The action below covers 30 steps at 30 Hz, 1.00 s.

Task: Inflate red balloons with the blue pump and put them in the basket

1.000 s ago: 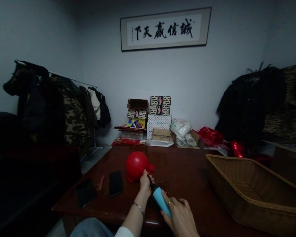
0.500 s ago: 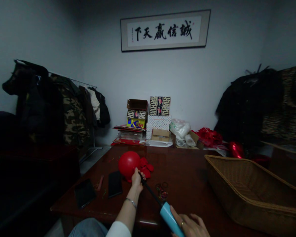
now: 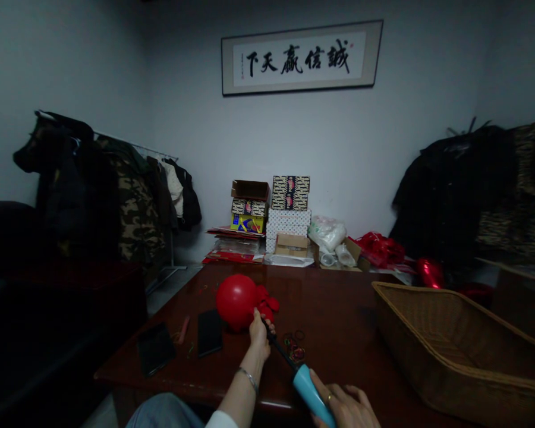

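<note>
A round, inflated red balloon (image 3: 236, 302) is over the dark wooden table (image 3: 334, 303). My left hand (image 3: 260, 334), a bracelet on its wrist, is closed at the balloon's lower right, where the black end of a pump meets it. The pump's light blue body (image 3: 311, 393) slants down to the lower right. My right hand (image 3: 344, 405), with a ring on one finger, is wrapped round that body. Flat red balloons (image 3: 268, 300) lie just behind my left hand. Thin coloured bands (image 3: 295, 348) lie on the table to its right.
Two dark flat objects, one at the left (image 3: 156, 349) and one nearer the balloon (image 3: 209, 333), flank a small pinkish stick (image 3: 184, 330). A wicker basket (image 3: 455, 356) stands at the right. Stacked boxes (image 3: 289, 223) and a clear plastic bag (image 3: 327, 233) are at the back.
My left hand has shifted slightly right, with the pump's black end. The balloon looks slightly larger, and the whole view has shifted a little.
</note>
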Tool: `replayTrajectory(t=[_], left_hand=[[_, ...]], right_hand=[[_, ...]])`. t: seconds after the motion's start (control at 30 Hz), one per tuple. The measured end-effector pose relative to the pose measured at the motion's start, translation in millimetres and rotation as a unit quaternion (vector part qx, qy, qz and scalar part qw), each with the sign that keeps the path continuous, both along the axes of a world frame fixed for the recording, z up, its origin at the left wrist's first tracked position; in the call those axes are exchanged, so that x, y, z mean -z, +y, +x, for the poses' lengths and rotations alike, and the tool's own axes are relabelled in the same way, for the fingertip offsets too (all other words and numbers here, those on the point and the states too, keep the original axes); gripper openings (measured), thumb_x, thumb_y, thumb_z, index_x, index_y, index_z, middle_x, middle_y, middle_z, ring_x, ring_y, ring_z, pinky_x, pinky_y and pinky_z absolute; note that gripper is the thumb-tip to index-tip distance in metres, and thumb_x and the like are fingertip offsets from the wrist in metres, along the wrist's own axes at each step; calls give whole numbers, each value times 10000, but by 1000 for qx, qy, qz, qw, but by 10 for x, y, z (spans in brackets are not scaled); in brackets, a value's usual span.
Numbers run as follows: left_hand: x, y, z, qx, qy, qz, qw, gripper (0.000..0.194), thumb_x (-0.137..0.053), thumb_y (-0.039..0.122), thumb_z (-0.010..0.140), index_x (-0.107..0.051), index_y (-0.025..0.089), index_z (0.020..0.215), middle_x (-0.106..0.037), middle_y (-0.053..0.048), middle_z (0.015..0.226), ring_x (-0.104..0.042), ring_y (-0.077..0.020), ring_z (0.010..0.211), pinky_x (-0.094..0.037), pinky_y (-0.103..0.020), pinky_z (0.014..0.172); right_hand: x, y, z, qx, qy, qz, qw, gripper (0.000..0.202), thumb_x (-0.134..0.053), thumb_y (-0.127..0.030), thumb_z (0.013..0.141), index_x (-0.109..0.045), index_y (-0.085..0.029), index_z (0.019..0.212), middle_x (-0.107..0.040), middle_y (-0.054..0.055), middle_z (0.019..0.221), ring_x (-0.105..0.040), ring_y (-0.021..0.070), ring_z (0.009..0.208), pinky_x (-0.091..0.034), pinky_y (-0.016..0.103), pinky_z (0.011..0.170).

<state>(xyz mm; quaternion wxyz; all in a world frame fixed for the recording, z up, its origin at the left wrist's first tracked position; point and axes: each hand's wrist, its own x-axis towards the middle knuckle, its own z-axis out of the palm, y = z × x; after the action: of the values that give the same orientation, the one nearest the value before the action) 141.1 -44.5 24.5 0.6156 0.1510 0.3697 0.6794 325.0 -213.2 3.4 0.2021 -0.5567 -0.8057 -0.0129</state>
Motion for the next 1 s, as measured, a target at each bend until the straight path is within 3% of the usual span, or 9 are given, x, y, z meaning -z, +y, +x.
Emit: replayTrajectory(t=[0.23,0.4,0.67,1.0], left_hand=[[43,-147,178,30,-13,-7,999,428,-594,576,696,-408,192,661,-426,58,451,-373,-63,342,-271,-177,355],[34,-179,197,62,-25,-30,997,335,-539,494,760,-409,200,666,-435,47,446,-392,-80,347,-296,-192,367],[21,-143,156,26,-7,-12,1000,263,-480,392,809,-391,199,655,-396,62,423,-356,-70,321,-253,-182,347],[-63,53,-14,-16,-5,8,1000,236,-502,377,790,-389,197,686,-396,72,453,-367,-59,325,-249,-164,337]], right_hand=[[-303,96,-348,65,-19,5,998,543,-516,-237,731,-467,-285,1269,-652,26,910,-617,185,810,-321,340,830],[-437,185,-521,93,-31,0,995,553,-491,-223,754,-432,-257,1303,-653,46,910,-616,189,812,-324,341,815],[-305,179,-524,81,-30,24,996,548,-490,-255,778,-407,-254,1320,-644,40,907,-613,184,803,-313,356,824],[-70,66,-155,23,-21,43,999,618,-533,-304,769,-330,-334,1352,-647,9,969,-621,170,831,-312,343,838]])
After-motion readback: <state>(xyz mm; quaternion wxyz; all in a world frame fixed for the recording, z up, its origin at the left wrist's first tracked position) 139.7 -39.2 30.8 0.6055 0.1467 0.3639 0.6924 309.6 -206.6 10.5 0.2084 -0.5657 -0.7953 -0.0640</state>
